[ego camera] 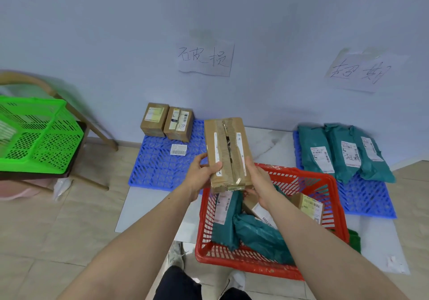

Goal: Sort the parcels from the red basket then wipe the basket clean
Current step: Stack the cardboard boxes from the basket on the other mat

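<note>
I'm gripping the torn box [228,152] in both hands, left hand [201,174] and right hand [260,183] closed on its near end; the blue mat [160,167] lies ahead-left.

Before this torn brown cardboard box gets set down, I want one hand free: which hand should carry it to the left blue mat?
Left hand: already gripping the torn brown cardboard box on the left blue mat's side; right hand is over the red plastic basket.
</note>
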The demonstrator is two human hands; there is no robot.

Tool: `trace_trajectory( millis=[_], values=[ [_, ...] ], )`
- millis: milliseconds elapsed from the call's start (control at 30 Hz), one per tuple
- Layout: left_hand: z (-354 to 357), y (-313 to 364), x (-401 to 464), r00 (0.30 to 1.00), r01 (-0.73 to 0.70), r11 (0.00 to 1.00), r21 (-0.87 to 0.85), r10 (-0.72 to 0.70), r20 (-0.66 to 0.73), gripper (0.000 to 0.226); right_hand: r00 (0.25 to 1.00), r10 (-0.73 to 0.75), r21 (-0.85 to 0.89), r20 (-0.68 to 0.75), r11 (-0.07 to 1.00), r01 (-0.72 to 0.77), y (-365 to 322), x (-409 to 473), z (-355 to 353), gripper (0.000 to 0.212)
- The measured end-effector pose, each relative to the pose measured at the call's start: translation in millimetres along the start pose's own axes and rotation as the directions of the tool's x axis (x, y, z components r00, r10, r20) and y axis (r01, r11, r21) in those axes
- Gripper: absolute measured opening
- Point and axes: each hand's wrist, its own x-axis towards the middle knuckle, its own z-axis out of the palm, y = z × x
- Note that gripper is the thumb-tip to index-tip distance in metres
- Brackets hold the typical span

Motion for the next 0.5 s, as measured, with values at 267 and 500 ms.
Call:
trace_trajectory(
  millis=[267,500],
  values=[
    [-76,56,73,0.997,0.007,0.991,0.136,-0.017,0.073,0.054,0.996,-0.001,-0.077,-0.090,0.997,-0.006,-30,58,84,0.062],
    [-104,70,154,0.994,0.033,0.975,0.221,-0.054,0.091,0.061,0.985,0.033,-0.037,-0.169,0.999,-0.039,-41,126,120,0.050]
  ],
)
